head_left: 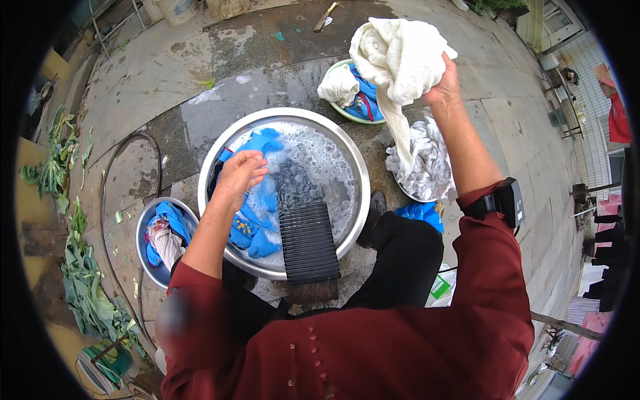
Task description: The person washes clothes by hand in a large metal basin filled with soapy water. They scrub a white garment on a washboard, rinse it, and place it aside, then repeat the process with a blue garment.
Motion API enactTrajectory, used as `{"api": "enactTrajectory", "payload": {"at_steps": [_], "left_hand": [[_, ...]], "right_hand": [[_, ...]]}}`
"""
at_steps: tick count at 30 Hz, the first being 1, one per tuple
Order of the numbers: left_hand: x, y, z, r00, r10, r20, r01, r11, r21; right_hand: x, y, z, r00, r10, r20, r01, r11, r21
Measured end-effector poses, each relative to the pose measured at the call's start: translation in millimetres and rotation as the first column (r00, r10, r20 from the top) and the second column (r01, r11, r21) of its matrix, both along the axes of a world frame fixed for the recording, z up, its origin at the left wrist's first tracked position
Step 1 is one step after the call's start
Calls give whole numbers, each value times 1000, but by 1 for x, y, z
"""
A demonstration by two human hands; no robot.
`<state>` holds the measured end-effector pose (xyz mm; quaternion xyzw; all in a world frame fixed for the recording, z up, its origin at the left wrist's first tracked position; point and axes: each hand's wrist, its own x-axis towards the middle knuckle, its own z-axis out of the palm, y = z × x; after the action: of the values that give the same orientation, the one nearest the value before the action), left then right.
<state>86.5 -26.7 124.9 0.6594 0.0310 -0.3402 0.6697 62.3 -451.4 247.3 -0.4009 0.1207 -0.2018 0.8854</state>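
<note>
My right hand [445,85] grips a bunched white knitted garment [400,55], lifted over the basins at the upper right, with one end trailing down. My left hand [242,175] is over the left part of a large metal basin [361,175], fingers slightly bent, nothing held. Soapy water fills the basin. Blue cloth [255,230] lies in it at the left, and a dark ridged washboard [309,242] leans in from the near rim. A green basin [357,119] beyond holds white and blue cloth. Another basin [417,199] holds grey-white laundry [430,160].
A smaller metal basin [142,245] with blue and striped cloth stands left. A hose [104,210] curves over the paving beside leafy greens [90,285]. Blue plastic [420,215] lies by my right knee. A wood piece [325,17] lies at the far side.
</note>
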Motion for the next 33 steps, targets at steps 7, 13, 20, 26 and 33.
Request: {"api": "enactTrajectory", "payload": {"at_steps": [7,13,20,26,33], "left_hand": [[3,-1,-7,997,-11,-80,17,997,77],[-4,-8,-7,995,-37,-89,44,996,77],[-6,-17,-12,986,-82,-145,95,991,90],[-7,1,-18,997,-77,7,76,992,100],[7,55,11,908,379,179,-400,911,99]], "right_hand": [[83,-89,-54,991,-132,23,134,969,-208],[102,-113,-213,791,-584,-183,-285,-86,-955],[90,-89,-288,587,-736,-337,-739,-319,-593],[87,-35,-272,942,-277,192,7,-554,-832],[91,163,-332,944,83,-320,-287,-274,-918]]}}
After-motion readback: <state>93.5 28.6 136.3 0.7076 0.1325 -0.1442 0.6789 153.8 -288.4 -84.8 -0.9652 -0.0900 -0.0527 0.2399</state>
